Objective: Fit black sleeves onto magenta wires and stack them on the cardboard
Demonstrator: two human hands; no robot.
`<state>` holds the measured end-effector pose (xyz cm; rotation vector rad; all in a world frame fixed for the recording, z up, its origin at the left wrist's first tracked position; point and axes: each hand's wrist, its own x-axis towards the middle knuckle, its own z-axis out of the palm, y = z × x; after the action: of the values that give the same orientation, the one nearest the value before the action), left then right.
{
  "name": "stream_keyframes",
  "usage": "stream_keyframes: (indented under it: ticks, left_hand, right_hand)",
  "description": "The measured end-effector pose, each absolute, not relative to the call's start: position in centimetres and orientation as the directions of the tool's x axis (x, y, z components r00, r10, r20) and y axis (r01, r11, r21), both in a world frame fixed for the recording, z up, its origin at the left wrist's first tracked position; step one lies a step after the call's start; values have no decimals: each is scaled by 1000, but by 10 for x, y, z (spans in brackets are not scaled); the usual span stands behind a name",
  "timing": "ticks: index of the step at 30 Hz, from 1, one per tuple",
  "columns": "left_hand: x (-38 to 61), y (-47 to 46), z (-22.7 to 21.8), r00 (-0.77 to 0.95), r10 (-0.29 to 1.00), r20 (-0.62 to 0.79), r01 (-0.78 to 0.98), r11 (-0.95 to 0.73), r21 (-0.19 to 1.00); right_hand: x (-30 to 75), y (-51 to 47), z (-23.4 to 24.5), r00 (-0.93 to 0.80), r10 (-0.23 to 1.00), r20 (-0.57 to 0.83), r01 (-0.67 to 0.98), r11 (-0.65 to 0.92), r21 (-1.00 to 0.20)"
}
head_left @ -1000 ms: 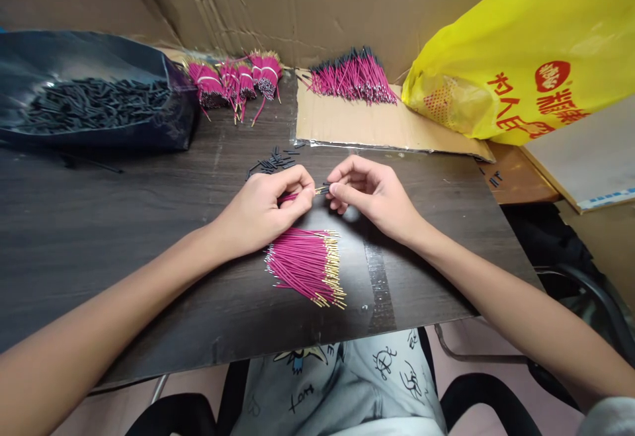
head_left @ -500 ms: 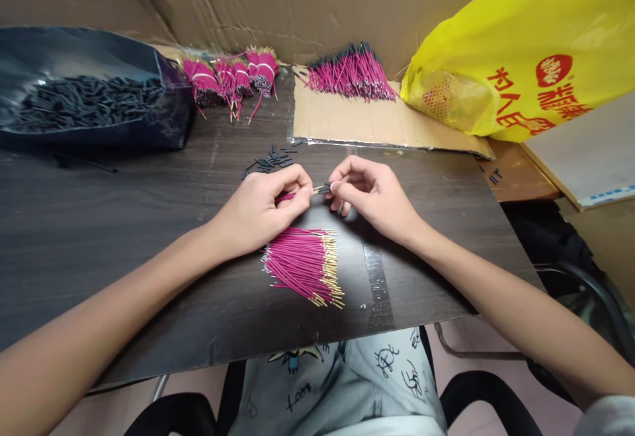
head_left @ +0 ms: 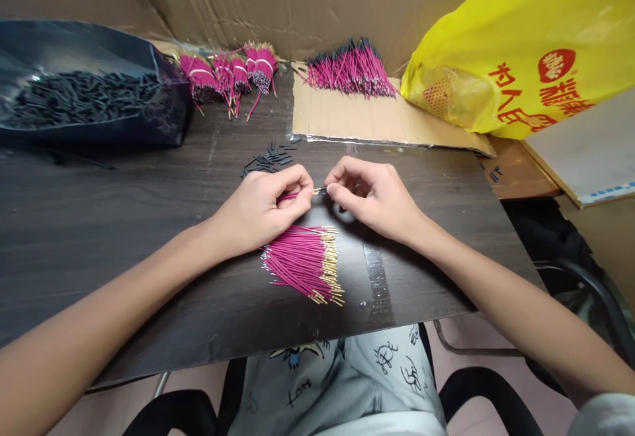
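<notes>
My left hand [head_left: 280, 201] is closed in a pinch on pink wires [head_left: 288, 196], whose gold tips stick out past the fingertips to the right. My right hand [head_left: 370, 191] pinches a short black sleeve [head_left: 322, 190] at the gold tips, facing the left hand; exactly how many pieces are held I cannot tell. Just below the left hand lies a fanned pile of pink wires [head_left: 300, 261] with gold ends to the right and silvery ends to the left. Behind the left hand, loose black sleeves [head_left: 270, 158] are scattered on the dark table [head_left: 188, 188].
A dark bag of black sleeves [head_left: 169, 118] stands at back left, beside tied pink wire bundles [head_left: 201, 79]. On a cardboard sheet [head_left: 342, 118] rest pink wires with black ends [head_left: 350, 72]. A yellow plastic bag [head_left: 496, 45] stands at back right.
My right hand has come slightly closer to the left, and its lower fingers have curled in. The black sleeve now sits at the gold tips. The left hand keeps its pinch.
</notes>
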<state>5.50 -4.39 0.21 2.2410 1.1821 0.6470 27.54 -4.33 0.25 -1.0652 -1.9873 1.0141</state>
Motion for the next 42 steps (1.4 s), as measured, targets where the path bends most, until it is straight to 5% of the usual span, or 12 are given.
stream_keyframes:
  ticks: [10, 20, 24, 28, 32, 37, 39, 42]
  left_hand:
    - [53, -45, 5, 495, 854, 159, 587, -464, 663]
    - [50, -44, 5, 527, 833, 169, 540, -481, 690]
    - [51, -44, 4, 500, 847, 179, 570, -478, 668]
    - [51, -44, 5, 479, 866, 142, 547, -421, 724]
    - [51, -44, 8, 459, 885, 80, 484, -325, 812]
    - [51, -45, 8, 458, 879, 133, 561, -402, 723]
    - [51, -45, 8, 464, 875, 139, 569, -415, 710]
    - [51, -45, 9, 459, 882, 103, 507, -355, 785]
  right_hand:
    - [279, -36, -9, -519, 848, 108, 64, 164, -984]
    - [285, -24, -5, -661, 747, -72, -75, -161, -984]
    - [285, -25, -8, -636, 769, -56, -36, -102, -994]
    - [282, -33, -7, -541, 838, 64, 101, 141, -985]
    - [279, -43, -2, -467, 853, 231, 209, 361, -909]
    - [278, -49, 0, -463, 797, 388, 324, 560, -763]
    - [278, -47, -1, -469, 809, 355, 286, 520, -805]
    - [277, -42, -1, -495, 850, 179, 85, 253, -964]
